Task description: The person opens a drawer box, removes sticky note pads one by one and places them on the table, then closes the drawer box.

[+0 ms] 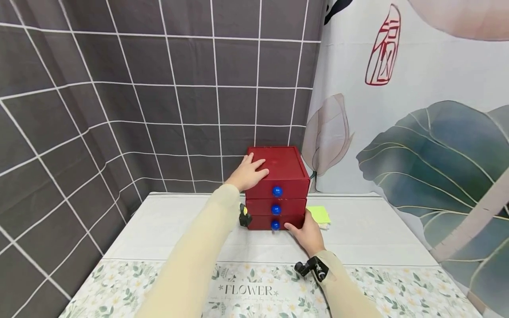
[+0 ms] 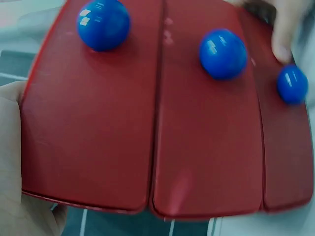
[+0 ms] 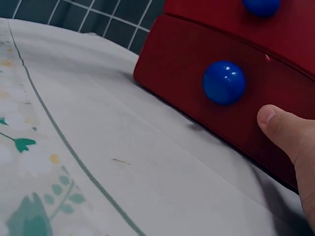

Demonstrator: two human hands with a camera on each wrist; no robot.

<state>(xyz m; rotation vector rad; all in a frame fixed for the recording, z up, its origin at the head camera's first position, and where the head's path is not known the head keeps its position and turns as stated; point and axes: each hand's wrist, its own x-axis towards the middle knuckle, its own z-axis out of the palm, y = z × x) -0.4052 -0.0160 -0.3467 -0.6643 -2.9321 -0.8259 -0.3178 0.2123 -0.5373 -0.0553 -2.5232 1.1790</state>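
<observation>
A red three-drawer box [image 1: 277, 163] with round blue knobs stands upright on the table, its drawer fronts facing me. My left hand [image 1: 247, 173] rests on the left part of its top with the fingers spread. In the left wrist view, part of that hand [image 2: 10, 147] shows at the box's upper end, beside the drawer fronts [image 2: 98, 128]. My right hand [image 1: 309, 233] holds the lower right corner. Its thumb [image 3: 278, 125] lies on the bottom drawer's front, near the blue knob [image 3: 224, 82]; the other fingers are mostly hidden behind the box's right side.
Yellow-green sticky notes [image 1: 319, 214] lie just right of the box, partly behind the right hand. A white and floral cloth [image 1: 179, 247] covers the table. Behind it hang a dark grid-patterned curtain [image 1: 191, 106] and a white leaf-printed curtain [image 1: 346, 57].
</observation>
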